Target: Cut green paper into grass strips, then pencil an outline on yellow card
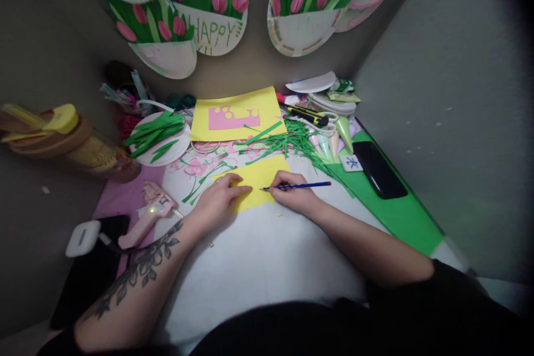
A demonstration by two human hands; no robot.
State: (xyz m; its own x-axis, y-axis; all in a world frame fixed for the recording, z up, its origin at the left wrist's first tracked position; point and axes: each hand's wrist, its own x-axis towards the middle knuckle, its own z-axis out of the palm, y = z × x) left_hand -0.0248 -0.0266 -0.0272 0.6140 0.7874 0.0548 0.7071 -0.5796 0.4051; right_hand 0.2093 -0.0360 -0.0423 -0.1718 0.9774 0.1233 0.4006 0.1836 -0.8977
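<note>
A small piece of yellow paper (pixel 267 169) lies on the white table covering in front of me. My left hand (pixel 219 196) rests flat on its left part, with the fingers stretched out and the index finger pointing right. Wrapped round a dark blue pencil (pixel 315 184) are the fingers of my right hand (pixel 290 189). The pencil's tip is at the paper, just right of my left index fingertip; I cannot make out a drawn line. A tiny yellow scrap (pixel 279 214) lies below the paper's lower edge.
Behind lie a larger yellow sheet (pixel 237 94) with cut pink paper (pixel 233 118) and green paper strips (pixel 298 136). At right are a cutter knife (pixel 308 117) and a phone (pixel 380 169). At left are a glue gun (pixel 146 217), a paper plate (pixel 162 150) of green leaves and a cup (pixel 100 150).
</note>
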